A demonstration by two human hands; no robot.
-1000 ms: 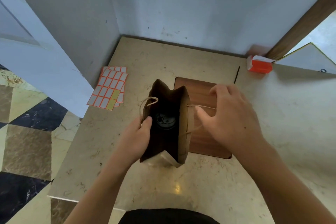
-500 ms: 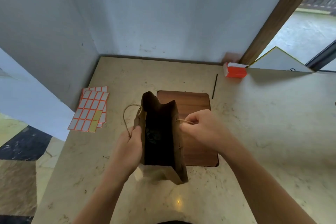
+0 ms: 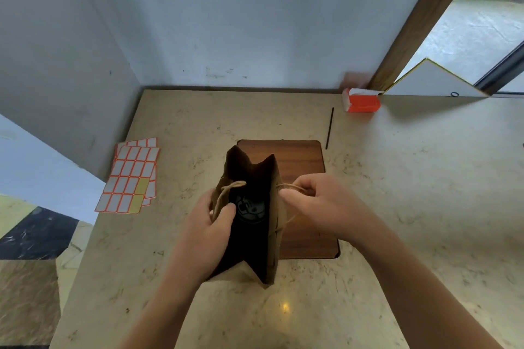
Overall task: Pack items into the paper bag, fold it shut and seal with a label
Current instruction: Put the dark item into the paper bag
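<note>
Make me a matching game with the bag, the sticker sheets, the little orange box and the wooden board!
Things:
1. paper bag
2. sticker sheets
3. orange box
4. wooden board

Places:
A. far back by the wall
B. flat under the bag
C. at the table's left edge
D. held open between both hands

Pairs: 1-D, 2-C, 3-A, 4-B

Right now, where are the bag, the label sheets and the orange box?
bag (image 3: 274, 207): head view, right side wall.
label sheets (image 3: 130, 178): head view, middle of top sheet.
orange box (image 3: 364, 103): head view, orange front face.
</note>
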